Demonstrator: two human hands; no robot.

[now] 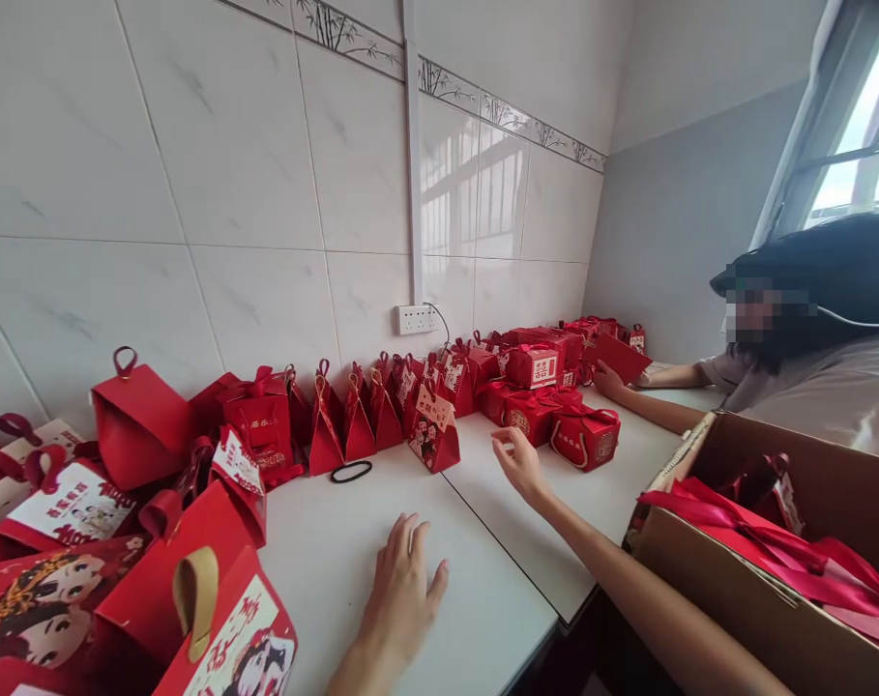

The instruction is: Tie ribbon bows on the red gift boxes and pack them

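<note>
My left hand (404,585) hovers over or rests on the white table, fingers stretched out and thumb apart, holding nothing. My right hand (518,462) is raised above the table with loosely bent fingers, and nothing shows in it. Just left of it stands a red triangular gift box (434,435) with a cartoon couple on its front. Beyond my right hand lie a red box with a round gold emblem (518,422) and a red box with a rope handle (585,437). A black elastic band (351,472) lies on the tabletop near the row of triangular boxes (326,425).
Many red gift boxes (140,425) crowd the left side and the wall. At right, a cardboard carton (744,580) holds red boxes and ribbon (773,546). Across the table a person (823,387) handles a red piece (620,358). A power socket (417,319) is on the wall.
</note>
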